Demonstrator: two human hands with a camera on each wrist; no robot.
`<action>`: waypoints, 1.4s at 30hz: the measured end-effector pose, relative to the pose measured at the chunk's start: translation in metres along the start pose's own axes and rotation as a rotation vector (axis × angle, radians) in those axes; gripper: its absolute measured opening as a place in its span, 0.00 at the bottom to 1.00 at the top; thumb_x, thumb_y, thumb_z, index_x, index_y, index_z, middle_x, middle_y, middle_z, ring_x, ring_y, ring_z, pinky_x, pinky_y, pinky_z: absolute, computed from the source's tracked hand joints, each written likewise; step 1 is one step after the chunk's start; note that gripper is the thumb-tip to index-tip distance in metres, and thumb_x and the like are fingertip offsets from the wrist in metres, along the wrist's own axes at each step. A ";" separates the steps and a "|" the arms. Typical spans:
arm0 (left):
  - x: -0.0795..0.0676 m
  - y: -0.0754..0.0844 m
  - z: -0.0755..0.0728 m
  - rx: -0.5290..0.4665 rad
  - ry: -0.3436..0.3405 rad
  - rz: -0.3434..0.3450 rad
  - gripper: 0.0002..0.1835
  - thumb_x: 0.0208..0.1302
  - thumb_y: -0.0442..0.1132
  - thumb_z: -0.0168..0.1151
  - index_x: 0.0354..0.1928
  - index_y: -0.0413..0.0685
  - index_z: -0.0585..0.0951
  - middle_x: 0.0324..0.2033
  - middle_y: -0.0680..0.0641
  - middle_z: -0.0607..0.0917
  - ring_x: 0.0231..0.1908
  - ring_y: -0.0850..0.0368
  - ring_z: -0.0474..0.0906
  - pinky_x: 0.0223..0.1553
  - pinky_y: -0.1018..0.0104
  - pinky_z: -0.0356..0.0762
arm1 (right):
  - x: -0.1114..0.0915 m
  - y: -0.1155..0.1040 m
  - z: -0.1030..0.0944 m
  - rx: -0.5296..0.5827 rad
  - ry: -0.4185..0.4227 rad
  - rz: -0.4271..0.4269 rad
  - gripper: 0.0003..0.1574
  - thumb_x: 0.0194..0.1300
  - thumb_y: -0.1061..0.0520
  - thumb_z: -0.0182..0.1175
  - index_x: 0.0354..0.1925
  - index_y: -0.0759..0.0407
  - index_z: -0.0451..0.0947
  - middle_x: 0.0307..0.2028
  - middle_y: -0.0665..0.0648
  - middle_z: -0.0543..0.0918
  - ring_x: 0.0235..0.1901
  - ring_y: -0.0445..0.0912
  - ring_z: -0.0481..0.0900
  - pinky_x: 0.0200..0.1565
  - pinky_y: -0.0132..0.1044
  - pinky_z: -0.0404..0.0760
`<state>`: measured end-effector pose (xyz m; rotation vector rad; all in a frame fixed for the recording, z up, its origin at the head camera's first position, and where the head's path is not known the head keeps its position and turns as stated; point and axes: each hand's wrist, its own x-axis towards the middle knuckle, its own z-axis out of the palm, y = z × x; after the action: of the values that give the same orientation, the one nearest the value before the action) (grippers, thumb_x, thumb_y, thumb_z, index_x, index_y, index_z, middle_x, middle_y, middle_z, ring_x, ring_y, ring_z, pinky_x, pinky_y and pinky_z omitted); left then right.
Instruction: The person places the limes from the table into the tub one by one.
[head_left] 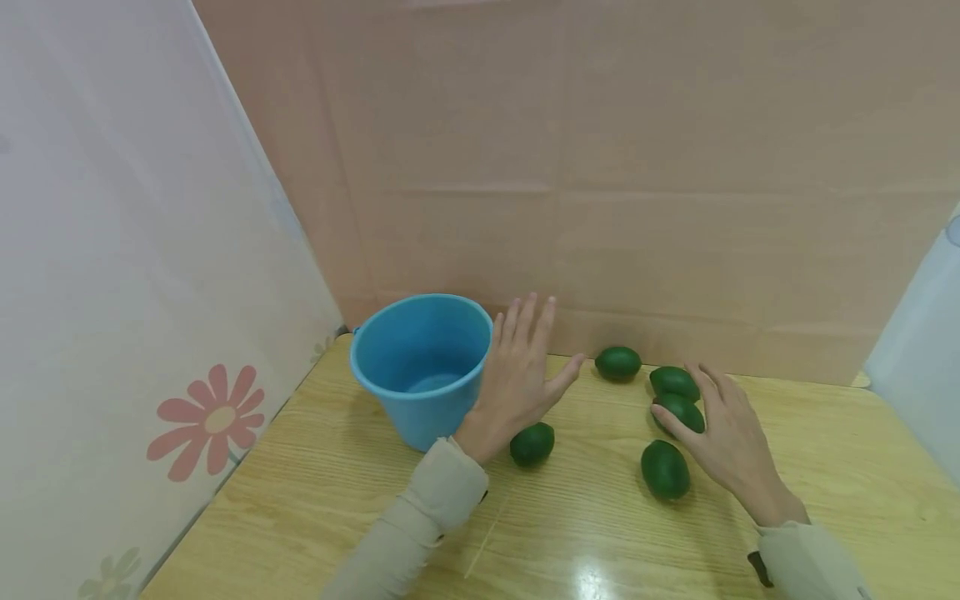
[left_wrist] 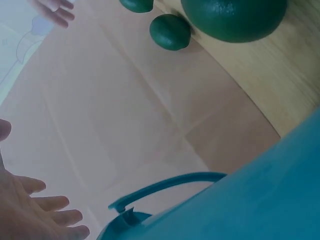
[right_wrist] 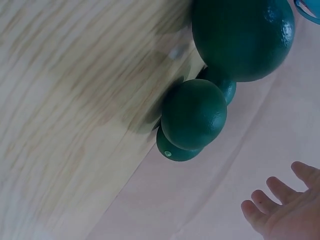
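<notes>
Fingers spread and straight, my left hand [head_left: 517, 375] is raised beside the right rim of a blue bucket [head_left: 420, 417], overlapping it in the head view; it holds nothing. Near its wrist lies a glossy dark green oval fruit [head_left: 532, 444]. My right hand [head_left: 731, 437] hovers at the right with thumb and fingers apart, holding nothing. Its thumb tip overlaps a green fruit [head_left: 681, 413], which lies against another green fruit [head_left: 673, 382] behind it. Closer to me is a further fruit [head_left: 665, 470]. One more fruit [head_left: 618, 363] sits at the table's back edge.
The light wood table [head_left: 585, 533] meets a tan sheet [head_left: 637, 167] along its back edge. A white cloth [head_left: 112, 208] with printed flowers hangs at the left. In the left wrist view the bucket's handle [left_wrist: 170, 184] stands out from its rim.
</notes>
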<state>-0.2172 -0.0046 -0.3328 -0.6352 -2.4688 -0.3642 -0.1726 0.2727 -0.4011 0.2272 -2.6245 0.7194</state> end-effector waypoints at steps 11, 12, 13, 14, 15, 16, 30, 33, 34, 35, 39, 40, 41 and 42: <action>-0.002 -0.012 -0.012 -0.051 0.000 -0.036 0.42 0.71 0.63 0.50 0.77 0.48 0.55 0.75 0.41 0.60 0.76 0.41 0.53 0.74 0.42 0.54 | -0.002 -0.003 0.001 0.039 -0.054 0.011 0.51 0.67 0.39 0.61 0.75 0.64 0.54 0.72 0.74 0.58 0.67 0.75 0.57 0.57 0.74 0.60; -0.003 -0.013 -0.013 -0.053 -0.001 -0.040 0.42 0.71 0.63 0.50 0.77 0.48 0.55 0.75 0.41 0.60 0.76 0.41 0.53 0.74 0.42 0.54 | -0.002 -0.003 0.001 0.045 -0.065 0.010 0.51 0.67 0.39 0.61 0.75 0.64 0.55 0.71 0.74 0.58 0.67 0.74 0.57 0.57 0.74 0.60; -0.004 -0.014 -0.014 -0.055 -0.002 -0.044 0.42 0.70 0.63 0.50 0.77 0.48 0.55 0.75 0.42 0.60 0.76 0.41 0.53 0.74 0.41 0.54 | -0.003 -0.004 0.002 0.053 -0.077 0.011 0.51 0.68 0.39 0.61 0.75 0.65 0.55 0.71 0.74 0.58 0.67 0.74 0.57 0.57 0.75 0.61; -0.004 -0.015 -0.015 -0.056 -0.002 -0.047 0.42 0.70 0.63 0.51 0.77 0.48 0.55 0.75 0.42 0.60 0.76 0.41 0.53 0.74 0.41 0.54 | -0.003 -0.004 0.002 0.060 -0.089 0.012 0.51 0.68 0.39 0.60 0.74 0.65 0.55 0.71 0.74 0.58 0.67 0.74 0.57 0.56 0.75 0.61; -0.005 -0.016 -0.016 -0.057 -0.001 -0.050 0.42 0.70 0.62 0.51 0.77 0.48 0.56 0.75 0.42 0.60 0.76 0.41 0.53 0.74 0.41 0.54 | -0.004 -0.005 0.003 0.066 -0.099 0.013 0.50 0.68 0.39 0.60 0.74 0.65 0.55 0.71 0.74 0.58 0.67 0.74 0.57 0.56 0.75 0.61; -0.006 -0.018 -0.018 -0.056 -0.003 -0.055 0.42 0.70 0.62 0.51 0.77 0.49 0.55 0.75 0.42 0.60 0.76 0.41 0.53 0.74 0.41 0.54 | -0.004 -0.005 0.003 0.070 -0.107 0.012 0.50 0.68 0.39 0.60 0.74 0.66 0.55 0.71 0.74 0.58 0.67 0.74 0.57 0.55 0.75 0.61; -0.012 -0.035 -0.027 -0.037 0.016 -0.070 0.41 0.70 0.60 0.54 0.77 0.48 0.56 0.75 0.41 0.60 0.76 0.42 0.52 0.74 0.41 0.53 | -0.006 -0.006 0.010 0.106 -0.178 0.007 0.49 0.68 0.40 0.60 0.75 0.63 0.54 0.72 0.74 0.58 0.67 0.76 0.56 0.54 0.80 0.60; -0.013 -0.040 -0.028 -0.045 0.023 -0.073 0.42 0.69 0.60 0.55 0.77 0.47 0.57 0.75 0.41 0.60 0.76 0.41 0.52 0.74 0.41 0.52 | -0.009 -0.006 0.011 0.111 -0.195 0.009 0.50 0.68 0.40 0.60 0.75 0.62 0.54 0.72 0.74 0.58 0.67 0.76 0.56 0.54 0.79 0.60; -0.013 -0.041 -0.029 -0.047 0.026 -0.072 0.42 0.69 0.60 0.55 0.77 0.47 0.57 0.75 0.40 0.61 0.76 0.40 0.53 0.74 0.41 0.53 | -0.010 -0.006 0.011 0.112 -0.199 0.012 0.50 0.68 0.39 0.60 0.75 0.62 0.54 0.72 0.74 0.58 0.68 0.75 0.56 0.54 0.79 0.60; -0.014 -0.043 -0.030 -0.050 0.027 -0.073 0.42 0.69 0.60 0.55 0.77 0.47 0.57 0.75 0.40 0.61 0.76 0.40 0.53 0.74 0.41 0.53 | -0.012 -0.006 0.010 0.113 -0.204 0.016 0.50 0.68 0.39 0.60 0.75 0.62 0.54 0.72 0.74 0.58 0.68 0.75 0.56 0.55 0.79 0.60; -0.017 -0.049 -0.035 -0.079 0.033 -0.094 0.41 0.70 0.59 0.55 0.77 0.47 0.57 0.75 0.40 0.60 0.76 0.40 0.53 0.74 0.41 0.52 | -0.016 -0.006 0.009 0.108 -0.217 0.026 0.50 0.68 0.38 0.60 0.75 0.60 0.54 0.72 0.72 0.58 0.68 0.74 0.56 0.54 0.78 0.61; -0.018 -0.051 -0.037 -0.087 0.034 -0.102 0.41 0.70 0.59 0.55 0.77 0.48 0.57 0.75 0.41 0.59 0.76 0.40 0.53 0.74 0.40 0.52 | -0.016 -0.006 0.009 0.110 -0.219 0.027 0.50 0.68 0.38 0.60 0.75 0.60 0.54 0.72 0.72 0.58 0.68 0.74 0.56 0.54 0.78 0.61; -0.018 -0.053 -0.038 -0.095 0.035 -0.111 0.40 0.70 0.58 0.54 0.77 0.48 0.57 0.76 0.41 0.59 0.76 0.40 0.52 0.75 0.40 0.51 | -0.017 -0.006 0.009 0.111 -0.223 0.027 0.50 0.68 0.38 0.60 0.75 0.59 0.54 0.72 0.72 0.58 0.68 0.74 0.56 0.54 0.78 0.61; -0.019 -0.054 -0.039 -0.103 0.035 -0.118 0.40 0.70 0.58 0.55 0.77 0.48 0.57 0.76 0.41 0.58 0.77 0.40 0.51 0.75 0.40 0.51 | -0.017 -0.006 0.009 0.111 -0.224 0.027 0.50 0.68 0.38 0.60 0.75 0.59 0.55 0.72 0.72 0.58 0.68 0.74 0.56 0.54 0.78 0.61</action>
<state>-0.2137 -0.0726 -0.3188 -0.5206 -2.4729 -0.5463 -0.1587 0.2636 -0.4130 0.3220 -2.8049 0.8967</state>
